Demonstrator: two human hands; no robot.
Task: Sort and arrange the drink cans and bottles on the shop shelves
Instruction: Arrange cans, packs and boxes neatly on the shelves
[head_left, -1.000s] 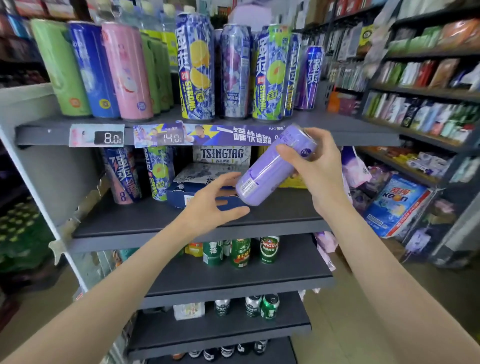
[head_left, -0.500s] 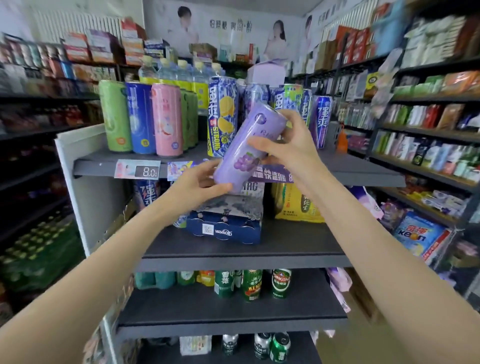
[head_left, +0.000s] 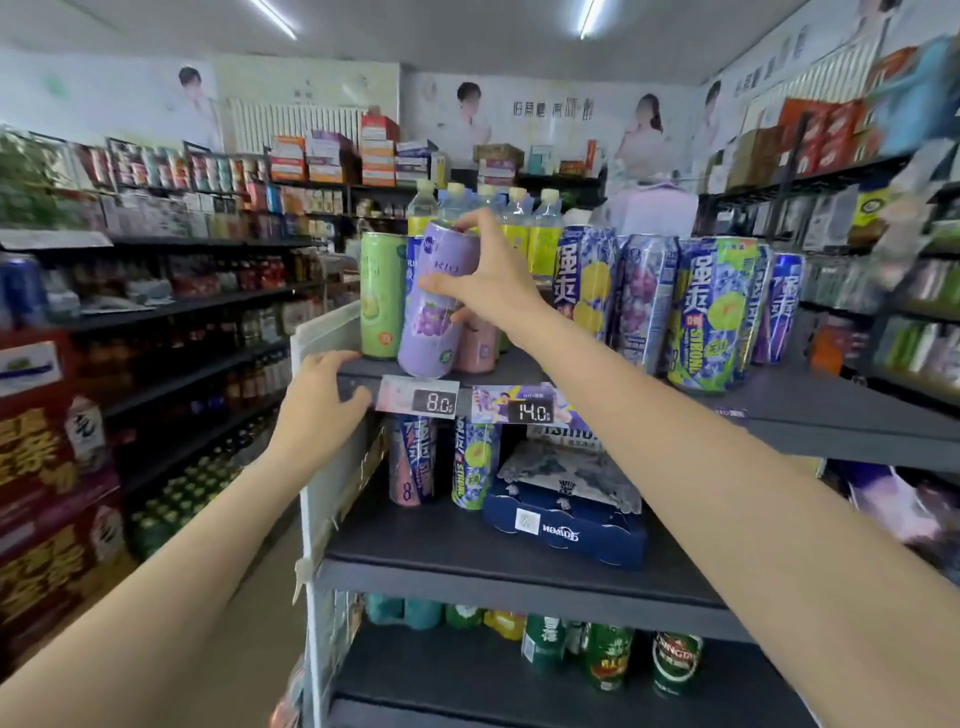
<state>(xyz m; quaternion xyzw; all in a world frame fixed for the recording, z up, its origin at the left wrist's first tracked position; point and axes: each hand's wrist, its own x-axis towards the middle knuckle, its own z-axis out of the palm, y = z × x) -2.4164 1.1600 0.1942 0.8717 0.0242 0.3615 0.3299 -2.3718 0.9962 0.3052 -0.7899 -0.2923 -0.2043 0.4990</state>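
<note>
Head view, left to right: dark side shelves (head_left: 182, 306) run along the left wall, their stock too blurred to count; the left hand (head_left: 317, 410) rests on the front left corner of the grey top shelf (head_left: 810, 410), fingers curled over its edge and thumb against the lip, holding no can; just right of it sit two price tags (head_left: 418, 397), reading 8.0 and 14.0. On the top shelf one green can (head_left: 383, 296) stands upright at the left end; beside it the right hand (head_left: 485, 280) grips one purple can (head_left: 436, 306), fingers wrapped round its upper half, the can tilted with its base at the shelf's front edge (touching or just above, I cannot tell). One pink can (head_left: 475, 348) and a blue one are mostly hidden behind it. Five yellow-capped bottles (head_left: 545, 234) stand further back. To the right, four tall printed cans (head_left: 719, 312) show clearly, others behind being hidden. Below, two cans (head_left: 472, 462) stand beside one navy multipack (head_left: 566, 525); lower still, green cans are cut off by the shelf. Posters line the rear wall under strip lights.
</note>
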